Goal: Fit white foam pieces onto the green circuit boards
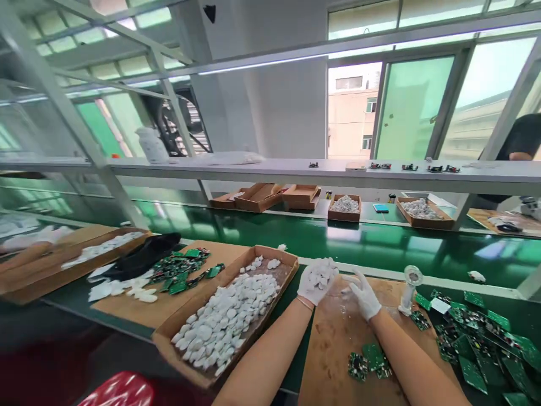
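Observation:
My left hand [313, 285], in a white glove, is cupped around a heap of small white plastic pieces [320, 272] just right of the cardboard tray [291, 260] full of the same white pieces [228, 318]. My right hand [366, 296], also gloved, lies beside it with fingers spread over the brown board [338, 344], holding nothing. Several small green circuit boards [367, 361] lie on that board near my right forearm.
A pile of green circuit boards [486, 344] lies at right beside a small clear stand [409, 287]. At left are more boards [181, 268], white pieces and a black cloth [146, 254]. The green conveyor belt [338, 242] runs behind, with cardboard trays [344, 206] beyond. A person [522, 141] stands far right.

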`<state>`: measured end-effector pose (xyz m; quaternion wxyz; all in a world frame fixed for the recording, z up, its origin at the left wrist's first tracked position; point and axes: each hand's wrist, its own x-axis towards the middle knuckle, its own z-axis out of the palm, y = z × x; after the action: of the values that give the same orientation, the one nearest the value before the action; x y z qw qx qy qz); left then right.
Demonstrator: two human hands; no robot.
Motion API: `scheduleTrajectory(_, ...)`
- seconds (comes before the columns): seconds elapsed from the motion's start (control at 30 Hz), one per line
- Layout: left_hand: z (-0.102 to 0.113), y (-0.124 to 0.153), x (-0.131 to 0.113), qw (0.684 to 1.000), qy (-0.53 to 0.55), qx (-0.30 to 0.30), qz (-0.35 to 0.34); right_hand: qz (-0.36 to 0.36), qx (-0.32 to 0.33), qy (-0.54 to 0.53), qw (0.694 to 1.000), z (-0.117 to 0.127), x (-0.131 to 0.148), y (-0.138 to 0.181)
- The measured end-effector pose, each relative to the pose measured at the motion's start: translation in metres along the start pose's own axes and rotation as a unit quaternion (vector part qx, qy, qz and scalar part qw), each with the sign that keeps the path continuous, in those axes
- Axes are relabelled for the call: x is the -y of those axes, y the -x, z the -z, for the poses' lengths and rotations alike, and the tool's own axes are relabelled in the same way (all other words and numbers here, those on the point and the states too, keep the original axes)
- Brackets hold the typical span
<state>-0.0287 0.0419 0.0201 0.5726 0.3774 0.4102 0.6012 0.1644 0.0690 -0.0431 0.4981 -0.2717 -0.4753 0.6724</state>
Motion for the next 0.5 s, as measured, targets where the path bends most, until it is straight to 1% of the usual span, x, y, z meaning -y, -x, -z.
scheduleTrajectory(0.07,-0.018,-0.002,0.032,0.996,0.066,0.040,0.044,0.016,0.034,-0.014,0.999,0.004,-0.012,-0.007)
scheduleTrajectory(0.1,-0.022,-0.003,0.045,0.992,0.091,0.054,0.065,0.025,0.055,-0.012,0.998,0.008,-0.018,-0.010)
scheduleTrajectory(0.13,-0.024,-0.006,0.056,0.988,0.110,0.066,0.087,0.018,0.081,-0.008,0.997,0.012,-0.023,-0.012)
scheduleTrajectory(0.2,-0.020,-0.011,0.070,0.979,0.140,0.083,0.123,0.011,0.085,-0.003,0.996,0.018,-0.029,-0.014)
scheduleTrajectory(0.27,-0.013,-0.014,0.074,0.970,0.165,0.091,0.151,0.002,0.081,0.001,0.997,0.019,-0.028,-0.012)
scheduleTrajectory(0.37,-0.004,-0.013,0.072,0.960,0.193,0.090,0.181,-0.005,0.076,0.016,0.997,0.015,-0.018,-0.006)
scheduleTrajectory(0.5,-0.003,-0.007,0.069,0.955,0.200,0.082,0.202,-0.018,0.033,0.064,0.997,0.012,-0.009,-0.003)
